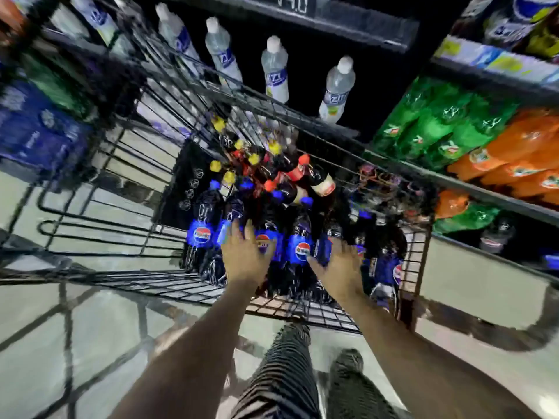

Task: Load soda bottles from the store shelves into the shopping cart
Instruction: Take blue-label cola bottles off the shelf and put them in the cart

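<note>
Store shelves (pixel 348 25) fill the upper frame; at centre, left hand (pixel 245 252) and right hand (pixel 338 264), fingers spread and released, hover over cola bottles (pixel 202 231) in the cart (pixel 393 163).

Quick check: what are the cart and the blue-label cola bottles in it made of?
Cart: looks like dark-coated metal wire, from its thin rigid grid bars. Cola bottles: probably glossy clear plastic over dark liquid, given highlights and blue screw caps; blur leaves doubt.

Glossy plastic soda bottles (pixel 298 237) fill a black wire-metal shopping cart (pixel 127 189) on a shiny tiled floor (pixel 90 328).
</note>
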A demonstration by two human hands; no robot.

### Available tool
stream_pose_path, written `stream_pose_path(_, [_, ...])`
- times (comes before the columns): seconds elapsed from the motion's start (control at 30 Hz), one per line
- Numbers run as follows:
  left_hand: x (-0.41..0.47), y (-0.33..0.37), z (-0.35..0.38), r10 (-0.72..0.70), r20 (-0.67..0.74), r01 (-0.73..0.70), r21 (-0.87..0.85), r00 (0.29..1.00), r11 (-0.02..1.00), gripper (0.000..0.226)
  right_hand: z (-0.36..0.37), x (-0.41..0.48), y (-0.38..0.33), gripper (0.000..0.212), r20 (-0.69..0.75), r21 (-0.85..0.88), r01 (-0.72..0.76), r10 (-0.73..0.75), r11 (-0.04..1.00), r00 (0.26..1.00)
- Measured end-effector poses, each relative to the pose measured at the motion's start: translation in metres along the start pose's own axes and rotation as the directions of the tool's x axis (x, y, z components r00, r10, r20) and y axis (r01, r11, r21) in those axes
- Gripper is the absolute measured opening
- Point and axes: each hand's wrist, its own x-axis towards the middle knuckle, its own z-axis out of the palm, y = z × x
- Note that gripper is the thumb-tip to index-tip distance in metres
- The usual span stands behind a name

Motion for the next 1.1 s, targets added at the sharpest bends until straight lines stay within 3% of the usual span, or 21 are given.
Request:
stream_pose_path(0.13, [0.019, -0.022, -0.001, -0.174, -0.078, 0.163, -0.131, 0.982, 0.978, 0.084, 0.020, 0.008, -0.028, 0.061, 0.031, 0.069, 0.037, -0.039, 0.997, 0.999])
stream_pose_path(0.3, [0.037, -0.051, 0.003, -0.277, 0.105, 0.295, -0.250, 0.955, 0.922, 0.089, 0.041, 0.003, -0.066, 0.069, 0.167, 0.190, -0.112, 0.081, 0.975, 0.983])
stream_pose_path(0.43, [0.049, -0.068, -0.003, -0.259, 0.261, 0.349, -0.407, 0.930, 0.844, 0.080, 0.058, 0.002, -0.086, 0.072, 0.275, 0.259, -0.298, 0.226, 0.919, 0.935])
stream_pose_path(0.53, [0.061, -0.080, -0.004, -0.235, 0.348, 0.385, -0.467, 0.907, 0.796, 0.079, 0.066, 0.005, -0.100, 0.075, 0.245, 0.232, -0.399, 0.344, 0.887, 0.907])
stream_pose_path(0.8, [0.068, -0.085, -0.005, -0.149, 0.354, 0.326, -0.517, 0.923, 0.792, 0.048, 0.065, 0.025, -0.128, 0.076, 0.260, 0.123, -0.588, 0.546, 0.800, 0.797])
stream_pose_path(0.93, [0.061, -0.086, -0.006, -0.173, 0.332, 0.337, -0.541, 0.927, 0.770, 0.048, 0.057, 0.033, -0.131, 0.081, 0.378, 0.180, -0.659, 0.567, 0.730, 0.732])
stream_pose_path(1.1, [0.049, -0.087, -0.023, -0.244, 0.306, 0.377, -0.523, 0.920, 0.764, 0.078, 0.057, 0.036, -0.126, 0.086, 0.522, 0.321, -0.730, 0.530, 0.603, 0.668])
